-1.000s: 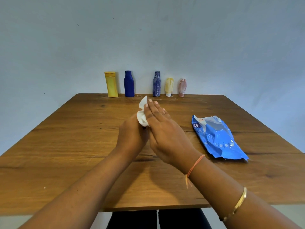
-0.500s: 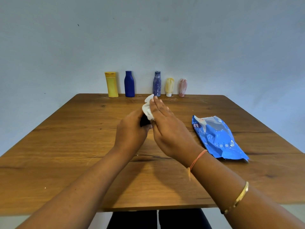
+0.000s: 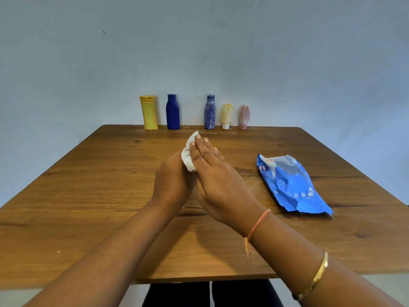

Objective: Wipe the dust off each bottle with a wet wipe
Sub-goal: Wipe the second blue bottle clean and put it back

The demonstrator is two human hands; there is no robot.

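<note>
Mid-desk, right in front of us, both hands work as a pair. The left hand (image 3: 171, 180) is curled, back toward the camera, gripping the lower bunch of the wet wipe (image 3: 188, 155). The right hand (image 3: 219, 176) lies against it w/ fingers straight and close together, pressing the wipe from the right. White folds poke out above & btw the two hands.

Whatever sits inside the left fist is hidden, so we can't tell if a bottle is in there. A gap in the back row btw the dark blue bottle (image 3: 172, 111) and the streaky blue bottle (image 3: 209, 111) makes us think one prob. is. That'd explain the hold: one hand steadies, the other rubs.

The row stands upright along the far edge of the desk (image 3: 88, 196), by the wall, well apart from the hands. From the left it runs yellow bottle (image 3: 149, 113), dark blue, gap, streaky blue, pale yellow tube (image 3: 226, 116), pink tube (image 3: 244, 117). The right three show pale smears, i.e. not yet wiped, we judge.

The blue wipes pack (image 3: 290, 185) lies flat near the right hand, handy for a fresh sheet.

Pose: both forearms come in from the near edge & converge. The right wrist angles inward, palm facing left.
</note>
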